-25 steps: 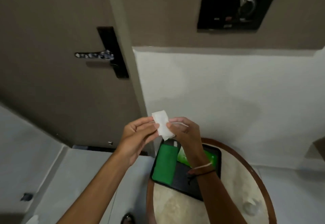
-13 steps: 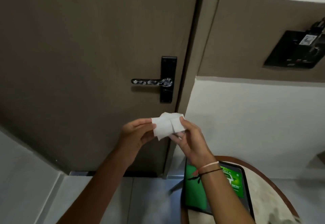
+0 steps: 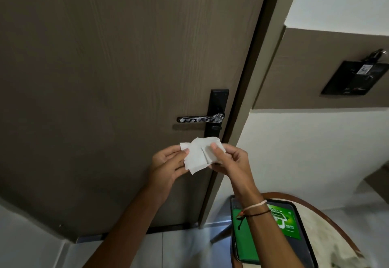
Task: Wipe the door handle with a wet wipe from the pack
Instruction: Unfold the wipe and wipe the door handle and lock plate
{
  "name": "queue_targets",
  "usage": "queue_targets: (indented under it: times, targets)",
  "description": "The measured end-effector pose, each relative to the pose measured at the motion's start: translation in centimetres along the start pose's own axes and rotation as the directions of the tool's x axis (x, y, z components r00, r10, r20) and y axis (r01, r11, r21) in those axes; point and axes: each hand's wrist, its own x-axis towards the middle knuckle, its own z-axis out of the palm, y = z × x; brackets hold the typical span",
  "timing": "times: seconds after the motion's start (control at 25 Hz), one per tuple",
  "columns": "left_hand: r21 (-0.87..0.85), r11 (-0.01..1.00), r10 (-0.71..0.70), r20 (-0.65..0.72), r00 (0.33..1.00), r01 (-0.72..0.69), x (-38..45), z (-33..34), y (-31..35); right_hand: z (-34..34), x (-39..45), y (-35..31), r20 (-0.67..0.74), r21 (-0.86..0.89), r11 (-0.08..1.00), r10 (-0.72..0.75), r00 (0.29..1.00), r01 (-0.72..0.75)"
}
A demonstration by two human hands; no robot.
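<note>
A white wet wipe (image 3: pixel 199 155), partly unfolded, is pinched between both hands in front of the brown door. My left hand (image 3: pixel 166 165) grips its left edge and my right hand (image 3: pixel 230 159) grips its right side. Just above the wipe, the shiny lever door handle (image 3: pixel 200 118) sticks out to the left from a black backplate (image 3: pixel 216 107). The handle is untouched, a short gap above my fingers. The green wet wipe pack (image 3: pixel 284 224) lies on a black tray (image 3: pixel 303 225) at the lower right, partly hidden by my right forearm.
The tray sits on a round table with a wooden rim (image 3: pixel 328 219) at the lower right. A black wall panel (image 3: pixel 355 78) hangs on the brown wall strip at the right. The door frame (image 3: pixel 248 99) runs beside the handle. Pale floor tiles lie below.
The view has swung left and closer to the door, so the handle now sits nearer the centre. Both hands have spread the wipe wider and lifted it closer to the handle.
</note>
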Motion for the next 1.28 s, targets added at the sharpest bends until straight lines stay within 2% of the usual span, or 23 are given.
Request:
queue_targets:
  times: [0.08, 0.12, 0.24, 0.32, 0.4, 0.48, 0.6, 0.72, 0.8, 0.84, 0.92, 1.04, 1.08, 1.16, 1.28]
  targets:
    - [0.091, 0.993, 0.08, -0.051, 0.995, -0.075, 0.4, 0.3, 0.1, 0.0, 0.3, -0.7, -0.039, 0.035, 0.997, 0.069, 0.997, -0.068]
    - [0.132, 0.986, 0.111, -0.06, 0.992, -0.103, 0.6, 0.3, 0.0, -0.1, 0.7, -0.8, -0.061, -0.002, 0.998, 0.059, 0.996, -0.059]
    - [0.193, 0.973, 0.142, -0.063, 0.988, -0.128, 1.0, 0.3, -0.1, -0.4, 2.0, -1.3, -0.033, -0.276, 0.956, -0.111, 0.993, 0.098]
    - [0.163, 0.981, 0.122, -0.087, 0.989, -0.107, 1.3, 0.6, -0.1, -0.3, 2.6, -2.2, 0.035, -0.403, 0.9, -0.165, 0.986, 0.166]
    - [0.066, 0.997, 0.036, -0.112, 0.993, -0.028, 1.6, 1.4, 0.3, -0.1, 3.4, -2.9, 0.126, -0.453, 0.869, -0.158, 0.979, 0.199]
    - [0.071, 0.997, -0.003, -0.081, 0.997, 0.008, 2.1, 2.1, 0.6, 0.0, 4.2, -3.6, 0.21, -0.437, 0.876, -0.12, 0.97, 0.203]
    - [0.238, 0.967, 0.108, -0.061, 0.992, -0.09, 2.5, 2.3, 0.9, -0.6, 5.7, -4.2, 0.291, -0.309, 0.943, -0.026, 0.956, 0.12]
    - [0.256, 0.96, 0.13, -0.067, 0.989, -0.109, 2.9, 1.6, 1.4, -1.8, 6.6, -4.6, 0.257, -0.177, 0.983, 0.098, 0.962, -0.052]
    - [0.334, 0.935, 0.137, -0.024, 0.99, -0.121, 2.9, 1.3, 1.7, -2.3, 6.8, -4.7, 0.216, -0.159, 0.981, 0.145, 0.966, -0.112]
    - [0.376, 0.917, 0.142, -0.005, 0.99, -0.13, 3.0, 1.4, 1.9, -2.4, 6.8, -4.7, 0.198, -0.182, 0.978, 0.136, 0.971, -0.1]
    - [0.376, 0.913, 0.145, 0.056, 0.988, -0.155, 3.1, 1.6, 2.1, -2.4, 6.6, -5.0, 0.187, -0.314, 0.949, 0.023, 0.982, 0.037]
    - [0.208, 0.971, 0.087, 0.148, 0.985, -0.117, 3.3, 2.3, 2.6, -2.2, 6.5, -6.4, 0.295, -0.467, 0.846, -0.125, 0.947, 0.257]
    - [0.199, 0.974, 0.079, 0.166, 0.983, -0.112, 3.5, 2.6, 2.7, -2.0, 6.5, -7.0, 0.308, -0.46, 0.849, -0.121, 0.944, 0.259]
    - [0.291, 0.949, 0.079, 0.166, 0.983, -0.125, 3.7, 3.1, 2.6, -2.0, 6.7, -8.0, 0.284, -0.4, 0.896, -0.078, 0.956, 0.192]
    - [0.437, 0.891, 0.066, 0.14, 0.988, -0.121, 3.9, 2.9, 2.2, -2.8, 6.8, -8.5, 0.179, -0.29, 0.954, -0.023, 0.984, 0.075]
